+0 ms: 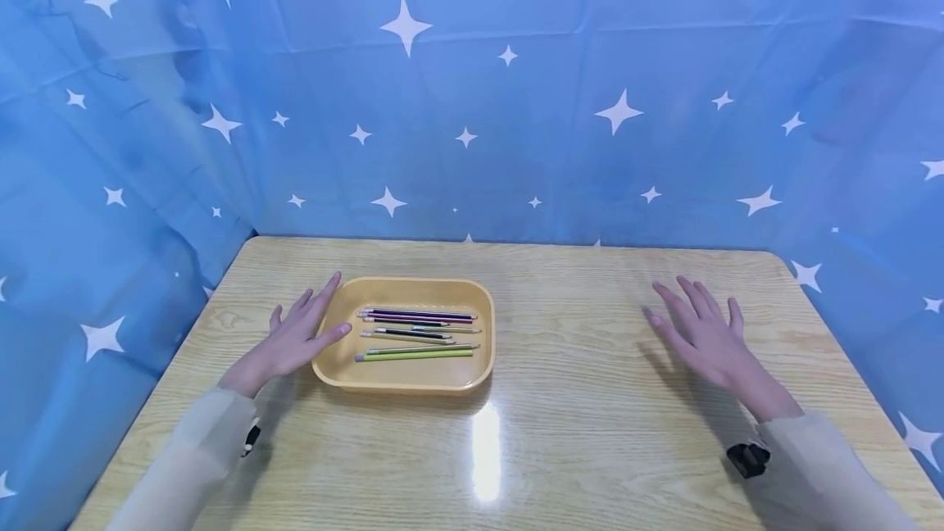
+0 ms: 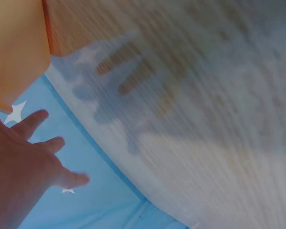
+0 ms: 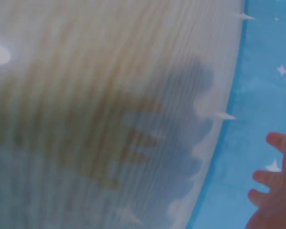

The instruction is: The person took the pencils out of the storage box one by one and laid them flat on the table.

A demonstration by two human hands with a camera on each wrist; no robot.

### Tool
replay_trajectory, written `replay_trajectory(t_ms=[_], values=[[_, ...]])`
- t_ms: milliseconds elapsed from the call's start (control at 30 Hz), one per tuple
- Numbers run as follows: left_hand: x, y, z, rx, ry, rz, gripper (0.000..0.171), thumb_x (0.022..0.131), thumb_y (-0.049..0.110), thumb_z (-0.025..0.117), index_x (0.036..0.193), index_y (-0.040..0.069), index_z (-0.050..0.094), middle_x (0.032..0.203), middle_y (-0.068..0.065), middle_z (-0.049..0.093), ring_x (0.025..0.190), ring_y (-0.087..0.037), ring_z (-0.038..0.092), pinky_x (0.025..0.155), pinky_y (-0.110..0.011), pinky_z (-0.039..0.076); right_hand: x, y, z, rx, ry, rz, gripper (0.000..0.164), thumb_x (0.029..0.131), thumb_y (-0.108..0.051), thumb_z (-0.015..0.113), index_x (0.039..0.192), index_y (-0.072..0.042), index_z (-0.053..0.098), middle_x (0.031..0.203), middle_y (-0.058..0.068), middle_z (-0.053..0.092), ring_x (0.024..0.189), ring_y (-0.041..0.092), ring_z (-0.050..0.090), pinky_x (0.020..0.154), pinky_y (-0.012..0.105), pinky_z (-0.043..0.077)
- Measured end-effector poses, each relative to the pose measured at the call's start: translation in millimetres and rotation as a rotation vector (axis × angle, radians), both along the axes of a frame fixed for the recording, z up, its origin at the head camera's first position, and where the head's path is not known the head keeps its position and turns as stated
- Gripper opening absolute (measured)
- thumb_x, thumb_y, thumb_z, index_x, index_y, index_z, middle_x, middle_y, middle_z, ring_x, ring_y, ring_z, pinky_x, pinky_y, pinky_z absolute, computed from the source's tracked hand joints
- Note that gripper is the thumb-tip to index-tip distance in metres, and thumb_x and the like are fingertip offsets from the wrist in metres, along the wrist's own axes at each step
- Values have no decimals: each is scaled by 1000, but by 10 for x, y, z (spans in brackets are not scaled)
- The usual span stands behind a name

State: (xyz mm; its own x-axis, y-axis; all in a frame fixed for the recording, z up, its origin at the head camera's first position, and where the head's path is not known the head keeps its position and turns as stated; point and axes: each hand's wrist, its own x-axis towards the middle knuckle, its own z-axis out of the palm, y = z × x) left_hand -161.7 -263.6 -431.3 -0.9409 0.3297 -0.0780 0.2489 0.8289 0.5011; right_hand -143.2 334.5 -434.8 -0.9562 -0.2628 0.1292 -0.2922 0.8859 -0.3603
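Observation:
A shallow yellow-orange tray (image 1: 413,388) sits left of the middle of the table, its side wall (image 2: 19,47) large in the left wrist view. Several pencils lie side by side in it, among them a lime-green pencil (image 1: 420,356) and a black pencil (image 1: 409,334). My left hand (image 1: 295,338) is spread at the tray's left end, thumb over the rim; whether it touches the rim I cannot tell. Far to the right, my right hand (image 1: 708,342) hovers above the tabletop with fingers spread and nothing in it. Its shadow falls on the wood beneath.
The wood-grain table (image 1: 590,449) has rounded far corners. Behind it and along both sides hangs a blue curtain (image 1: 516,146) with white stars. A bright light reflection shows on the tabletop in front of the tray. Dark wrist devices, one being a black box (image 1: 748,459), sit at the cuffs.

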Motion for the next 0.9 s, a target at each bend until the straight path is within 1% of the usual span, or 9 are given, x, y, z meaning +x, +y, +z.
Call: replay_trajectory(t_ms=[67,133,267,333,467,600,733,833,900], values=[[20,-11,-5,39,-36,0,82,98,51,46,157,22,-4,158,-19,15,136,-54,14,97,-75,6,35,2,-13,-19,4,1,59,102,-38,42,154,-14,27,155,26,15,141,46,7,99,70,-13],[32,-21,-22,94,-75,-3,85,97,50,49,156,21,-5,158,-21,12,135,-54,18,99,-72,13,66,8,-29,-33,10,5,58,102,-37,43,153,-14,28,155,25,16,141,45,7,100,70,-13],[44,-2,-58,204,-138,-17,89,97,44,55,156,19,-6,158,-22,6,137,-50,18,104,-66,20,112,19,-69,-48,28,12,56,102,-34,43,152,-14,30,154,26,19,139,47,13,99,71,-12],[38,23,-74,235,-157,-32,92,96,43,57,156,18,-8,159,-19,1,139,-48,13,106,-63,19,131,13,-85,-55,34,13,55,102,-33,43,152,-13,30,152,27,21,138,47,16,99,71,-10],[39,102,-70,252,-177,-66,99,93,43,62,155,18,-11,160,-16,-3,141,-43,9,107,-61,16,168,-29,-107,-73,35,19,54,102,-31,43,152,-12,31,151,29,24,137,47,19,99,72,-9],[50,181,-54,294,-204,-106,105,91,39,66,154,15,-14,159,-18,-7,142,-43,6,108,-60,15,194,-98,-118,-82,37,36,53,102,-30,43,152,-13,32,150,29,26,136,47,22,99,73,-7],[64,229,-54,403,-270,-139,114,86,30,73,153,15,-18,158,-20,-12,142,-43,1,108,-61,11,202,-182,-125,-87,43,57,53,102,-30,45,151,-13,33,148,29,29,133,48,26,99,73,-3],[58,251,-77,488,-323,-175,123,81,27,79,152,16,-21,157,-18,-18,142,-40,-4,109,-60,7,207,-239,-123,-94,43,71,53,102,-30,46,150,-13,34,148,29,30,132,49,28,99,73,-1],[52,263,-90,508,-335,-204,128,78,28,81,151,16,-24,157,-18,-20,142,-39,-5,109,-60,6,214,-274,-113,-101,45,79,53,101,-29,47,150,-13,35,148,29,31,131,49,29,99,73,0]])
